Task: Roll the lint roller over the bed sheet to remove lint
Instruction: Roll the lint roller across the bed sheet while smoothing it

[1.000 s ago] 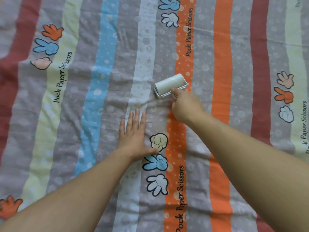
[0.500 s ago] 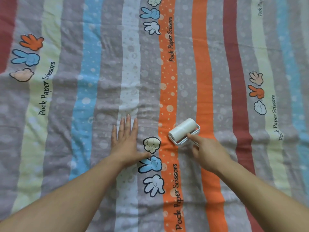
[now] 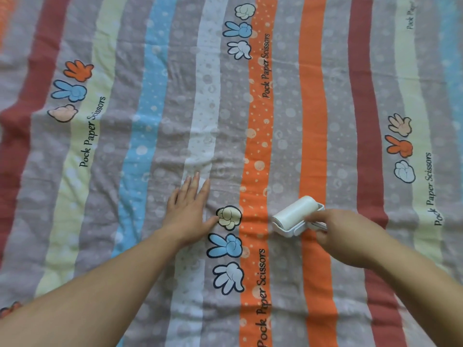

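Observation:
A white lint roller [image 3: 294,214] lies against the striped bed sheet [image 3: 140,136], its drum on the grey band between two orange stripes. My right hand [image 3: 343,234] grips its handle from the right, and the fingers hide most of the handle. To the left, my left hand [image 3: 188,209] rests flat on the sheet with straight fingers, its thumb touching a printed cream fist [image 3: 229,217]. Both forearms reach in from the bottom edge.
The sheet fills the whole view, with red, blue, white, orange and pale green stripes, cartoon hand prints and "Pock Paper Scissors" lettering. Small wrinkles [image 3: 220,169] run across the cloth just beyond my left hand.
Over the last second the roller has come back towards me and rightwards, from the dotted orange stripe to the grey band beyond it. My left hand has stayed flat in place.

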Demonstrator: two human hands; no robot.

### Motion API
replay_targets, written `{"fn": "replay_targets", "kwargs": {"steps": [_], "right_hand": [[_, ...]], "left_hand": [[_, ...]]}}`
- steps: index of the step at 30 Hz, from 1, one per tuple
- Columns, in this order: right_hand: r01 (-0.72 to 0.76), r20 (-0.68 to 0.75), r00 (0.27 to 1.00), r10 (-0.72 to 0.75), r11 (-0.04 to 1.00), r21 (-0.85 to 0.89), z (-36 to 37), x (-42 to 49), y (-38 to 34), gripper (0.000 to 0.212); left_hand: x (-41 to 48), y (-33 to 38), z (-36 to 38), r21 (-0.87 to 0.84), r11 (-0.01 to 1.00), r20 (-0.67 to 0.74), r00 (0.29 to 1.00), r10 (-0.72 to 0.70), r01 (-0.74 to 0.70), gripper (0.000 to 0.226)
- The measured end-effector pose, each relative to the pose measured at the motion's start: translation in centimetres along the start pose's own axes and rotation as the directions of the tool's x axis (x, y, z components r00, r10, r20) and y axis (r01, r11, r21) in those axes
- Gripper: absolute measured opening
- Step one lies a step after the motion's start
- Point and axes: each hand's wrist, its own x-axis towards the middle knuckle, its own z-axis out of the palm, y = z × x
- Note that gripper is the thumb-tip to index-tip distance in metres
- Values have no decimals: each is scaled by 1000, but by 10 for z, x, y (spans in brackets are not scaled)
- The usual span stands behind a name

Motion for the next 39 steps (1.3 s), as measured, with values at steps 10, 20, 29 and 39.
{"fn": "replay_targets", "kwargs": {"steps": [10,20,29,39], "right_hand": [[271,-397,904,-156,929,253,-42,86,-142,49],[187,-378,922,-88,954,235,-9,136,-192,50],[75,-261,965,-35,986,147,51,60,-132,54],[-10,-151,988,19,998,56,57,16,-100,47]], "left_hand": [[12,-52,-21,39,987,47,986,-158,157,127],[16,-77,-2,-2,997,94,993,-72,73,143],[12,-77,-6,11,998,133,989,-58,57,150],[-7,-74,2,-18,1000,90,996,-17,19,133]]}}
